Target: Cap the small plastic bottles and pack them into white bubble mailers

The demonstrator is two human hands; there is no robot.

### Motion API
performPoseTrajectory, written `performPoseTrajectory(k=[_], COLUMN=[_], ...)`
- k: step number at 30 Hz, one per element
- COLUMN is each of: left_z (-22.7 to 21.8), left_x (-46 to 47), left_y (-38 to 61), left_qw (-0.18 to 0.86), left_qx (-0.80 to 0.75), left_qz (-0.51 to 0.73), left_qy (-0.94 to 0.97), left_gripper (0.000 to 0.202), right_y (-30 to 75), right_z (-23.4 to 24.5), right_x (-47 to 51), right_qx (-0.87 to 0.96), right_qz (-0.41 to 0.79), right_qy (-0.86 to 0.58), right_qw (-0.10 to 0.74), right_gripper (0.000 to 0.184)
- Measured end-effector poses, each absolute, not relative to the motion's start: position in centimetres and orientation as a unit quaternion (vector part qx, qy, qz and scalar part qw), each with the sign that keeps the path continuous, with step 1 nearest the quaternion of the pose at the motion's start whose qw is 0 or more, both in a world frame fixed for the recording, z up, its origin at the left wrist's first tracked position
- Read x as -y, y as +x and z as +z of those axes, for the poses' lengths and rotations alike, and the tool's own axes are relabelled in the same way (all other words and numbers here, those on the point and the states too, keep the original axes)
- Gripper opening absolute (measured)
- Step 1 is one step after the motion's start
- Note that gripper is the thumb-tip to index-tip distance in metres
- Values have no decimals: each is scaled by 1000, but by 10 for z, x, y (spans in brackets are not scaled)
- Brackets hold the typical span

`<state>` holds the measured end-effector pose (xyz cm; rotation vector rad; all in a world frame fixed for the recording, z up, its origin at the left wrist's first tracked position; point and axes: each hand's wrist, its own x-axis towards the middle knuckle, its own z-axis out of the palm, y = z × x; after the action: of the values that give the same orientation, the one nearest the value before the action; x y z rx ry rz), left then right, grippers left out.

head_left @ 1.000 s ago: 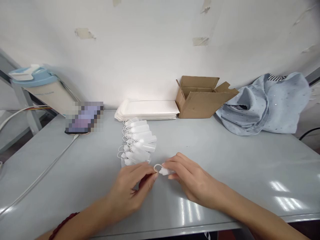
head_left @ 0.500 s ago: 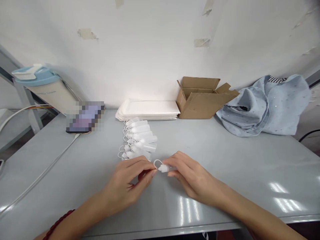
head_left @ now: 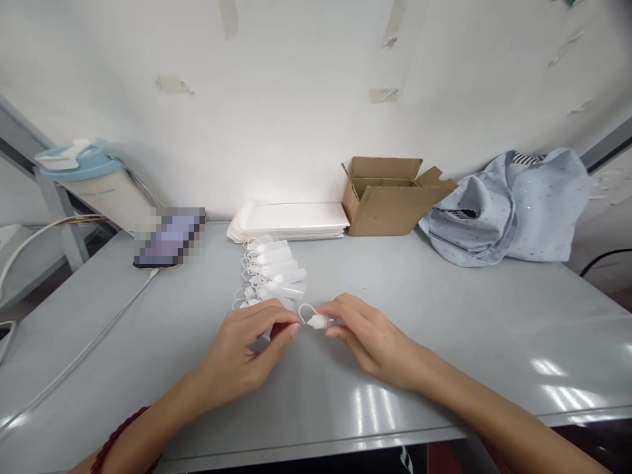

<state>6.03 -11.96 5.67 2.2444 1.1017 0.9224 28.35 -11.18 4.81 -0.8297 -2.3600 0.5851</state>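
Head view: one small white-nozzled bottle (head_left: 318, 321), in front of the cardboard box (head_left: 388, 209), held sideways between the curled thumb and fingers of the right hand (head_left: 368, 337); left hand (head_left: 251, 345), thumb and fingertips pinched together on the end of its looped strap (head_left: 307, 305). Further stock: similar bottles (head_left: 279, 271), piled front-left of the box; white packets (head_left: 296, 216), stacked just left of it; light-blue cloth (head_left: 543, 210), bunched to its right.

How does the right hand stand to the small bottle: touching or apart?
Touching. The head view shows the right hand pinching the small bottle, whose white nozzle sticks out from the grip toward the left hand.
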Motion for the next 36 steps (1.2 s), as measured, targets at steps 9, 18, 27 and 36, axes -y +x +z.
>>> performPoseTrajectory(k=[9, 18, 27, 36], left_z=[53, 82, 87, 86], left_x=[121, 97, 79, 79], left_y=[66, 9, -24, -26], left_qw=[278, 305, 431, 449], left_qx=[-379, -437, -508, -538], left_qz=[317, 265, 79, 99], left_qy=[824, 803, 741, 706], left_gripper=[18, 23, 27, 29], right_y=[280, 284, 285, 278], right_z=[47, 49, 44, 45], right_x=[116, 112, 106, 75], right_qx=[888, 882, 883, 911], right_qz=[208, 150, 129, 16], right_qy=[-299, -329, -341, -320], right_qw=[280, 303, 296, 261], right_gripper=[24, 19, 17, 15])
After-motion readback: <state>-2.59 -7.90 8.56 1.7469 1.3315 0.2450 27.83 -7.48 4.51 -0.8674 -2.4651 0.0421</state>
